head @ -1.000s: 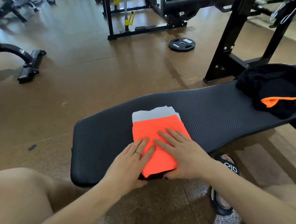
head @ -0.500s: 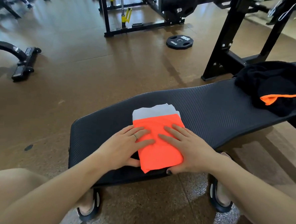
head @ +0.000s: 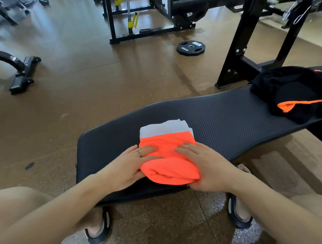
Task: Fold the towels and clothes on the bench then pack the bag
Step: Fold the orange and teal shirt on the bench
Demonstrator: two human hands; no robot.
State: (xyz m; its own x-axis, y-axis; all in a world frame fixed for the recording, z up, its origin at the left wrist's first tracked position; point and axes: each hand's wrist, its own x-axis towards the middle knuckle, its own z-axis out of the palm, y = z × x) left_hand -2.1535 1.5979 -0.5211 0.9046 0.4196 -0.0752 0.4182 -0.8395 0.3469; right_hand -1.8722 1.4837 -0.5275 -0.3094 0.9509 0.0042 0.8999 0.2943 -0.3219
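A folded orange cloth [head: 170, 161] lies on the near end of the black bench [head: 222, 121], on top of a folded white towel [head: 165, 127] whose far edge sticks out. My left hand [head: 133, 164] grips the orange cloth's left side, fingers on top and thumb under its raised near edge. My right hand [head: 206, 167] holds the right side the same way. The cloth's near edge is lifted and rolled up off the bench. A black garment with orange trim [head: 297, 94] lies crumpled at the bench's far right end.
A black rack upright [head: 238, 45] stands behind the bench. A 10 kg weight plate [head: 190, 47] lies on the brown floor beyond. More gym frames stand at the back and left. My sandalled feet [head: 239, 213] are under the bench's near edge.
Both hands went from pressing flat on the orange cloth to gripping its sides. The cloth's near edge has lifted and curled upward.
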